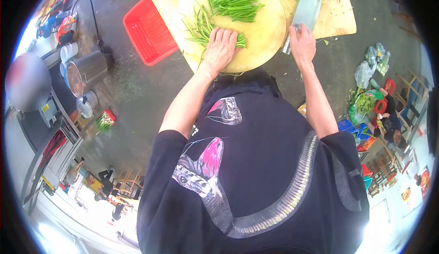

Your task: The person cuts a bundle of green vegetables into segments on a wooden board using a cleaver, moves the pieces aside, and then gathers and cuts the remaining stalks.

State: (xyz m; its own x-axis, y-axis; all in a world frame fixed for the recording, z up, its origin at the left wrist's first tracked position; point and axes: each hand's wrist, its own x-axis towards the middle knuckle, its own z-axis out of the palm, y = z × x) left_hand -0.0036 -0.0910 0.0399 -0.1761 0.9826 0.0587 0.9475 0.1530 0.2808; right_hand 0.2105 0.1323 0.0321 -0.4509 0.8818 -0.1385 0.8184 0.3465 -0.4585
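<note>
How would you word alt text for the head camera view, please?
A person's left hand rests on green stems on a round yellow board, while the right hand is at the near end of a wide-bladed knife. Farther off lie more stems, neatly lined up; a red basket is to the left.

Glossy cleaver blade (307, 12), apparently metal

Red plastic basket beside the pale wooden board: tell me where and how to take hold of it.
Grip the red plastic basket by its left rim, coming from the person's left, probably thumb inside and fingers outside. The open top leaves that raised rim exposed, with bare grey floor beyond, whereas the pale wooden board overlaps the right side in this view.
</note>
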